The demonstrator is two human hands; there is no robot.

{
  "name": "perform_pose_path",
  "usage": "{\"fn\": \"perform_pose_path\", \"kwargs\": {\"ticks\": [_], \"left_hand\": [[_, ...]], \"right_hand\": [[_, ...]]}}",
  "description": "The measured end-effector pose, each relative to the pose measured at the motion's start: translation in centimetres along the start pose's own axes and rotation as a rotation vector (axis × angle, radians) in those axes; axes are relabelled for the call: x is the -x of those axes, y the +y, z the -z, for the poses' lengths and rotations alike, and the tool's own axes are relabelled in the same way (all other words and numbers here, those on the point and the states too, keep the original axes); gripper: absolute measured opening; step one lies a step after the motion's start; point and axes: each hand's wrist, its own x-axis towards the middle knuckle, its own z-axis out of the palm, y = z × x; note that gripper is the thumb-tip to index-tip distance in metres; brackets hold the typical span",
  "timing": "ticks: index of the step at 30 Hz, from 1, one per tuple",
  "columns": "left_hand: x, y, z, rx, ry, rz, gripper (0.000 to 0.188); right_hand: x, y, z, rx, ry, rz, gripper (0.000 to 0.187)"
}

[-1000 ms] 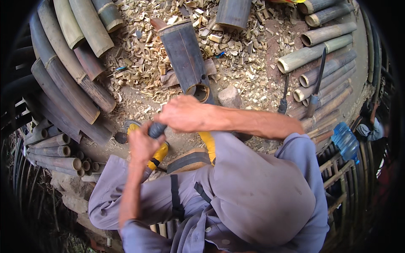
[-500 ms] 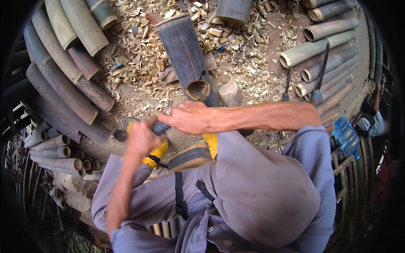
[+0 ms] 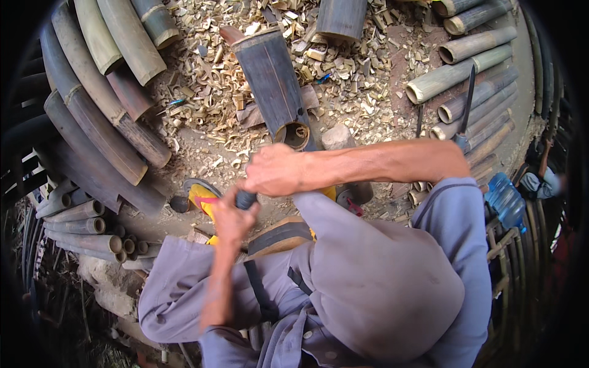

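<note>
My right hand (image 3: 276, 170) is closed around a dark, round, handle-like piece (image 3: 246, 200), just in front of the near end of a thick dark bamboo tube (image 3: 270, 76). Lower down, my left hand (image 3: 232, 219) has its fingers wrapped about the same piece. Most of it is hidden by my fingers, so its kind does not show. The bamboo tube lies pointing away from me, its hollow near end (image 3: 292, 135) facing my hands. Under the tube is a reddish-brown block (image 3: 250, 115), and a short pale stump (image 3: 337, 137) stands beside it.
Bamboo lengths (image 3: 104, 132) lie in rows at the left, and more bamboo tubes (image 3: 457, 83) at the right. A long blade with a handle (image 3: 469, 101) stands among the right-hand ones. Wood chips (image 3: 205, 101) cover the ground. A clear blue water jug (image 3: 506, 201) is at far right, near another person (image 3: 540, 182).
My left hand has moved right and a little toward me. The dark piece has swung from slanting to more upright. My right hand keeps its hold, and the whole view has shifted slightly.
</note>
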Motion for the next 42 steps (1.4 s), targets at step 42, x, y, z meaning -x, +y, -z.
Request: {"fn": "perform_pose_path", "kwargs": {"ticks": [42], "left_hand": [[-6.7, 11.8, -9.6, 1.314, -0.476, 0.282, 0.031]], "right_hand": [[17.1, 0.7, -1.3, 0.139, 0.487, -0.747, 0.04]]}}
